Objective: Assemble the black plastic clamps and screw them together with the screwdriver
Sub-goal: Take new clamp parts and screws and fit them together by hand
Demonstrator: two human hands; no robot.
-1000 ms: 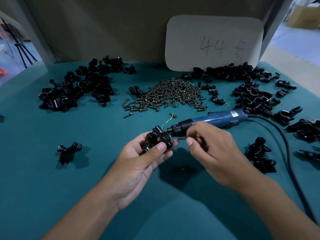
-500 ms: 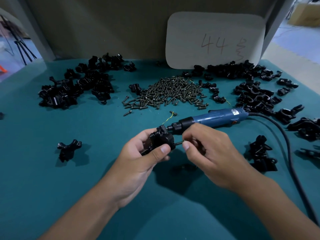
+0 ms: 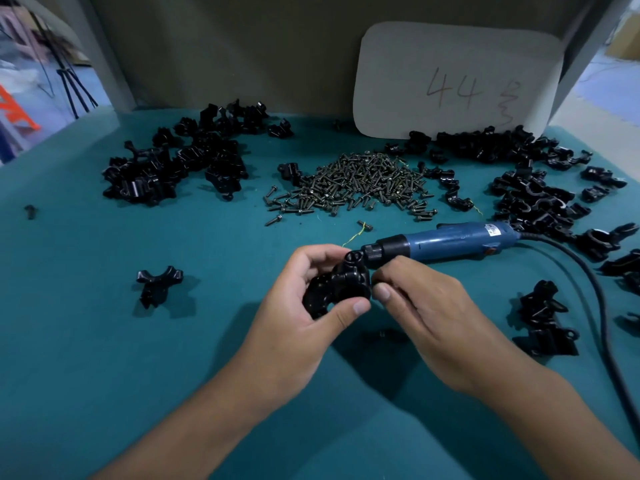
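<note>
Moved: right hand (image 3: 429, 317) has closed the gap to the clamp (image 3: 337, 287); the screw shaft seen between them a second ago is now hidden at the clamp's right face, likely seated in its hole.
Left hand (image 3: 294, 317): grip wraps the clamp, thumb under, fingers over the top, held clear above the worktop (image 3: 86, 341).
Right hand: thumb and forefinger pinched together against the clamp's right side; the screw itself cannot be seen.
Clamp handling: judged light, rigid, glossy plastic, so somewhat slippery. The two halves could shift apart; best held across both halves, clear of the screw hole.
Screwdriver (image 3: 446, 239): lies on the worktop just behind the hands, tip toward the clamp, cord trailing right, untouched.
Screws (image 3: 353, 183): loose heap further back, centre.
Parts: black piles (image 3: 180, 161) far left and far right (image 3: 530, 192).
</note>
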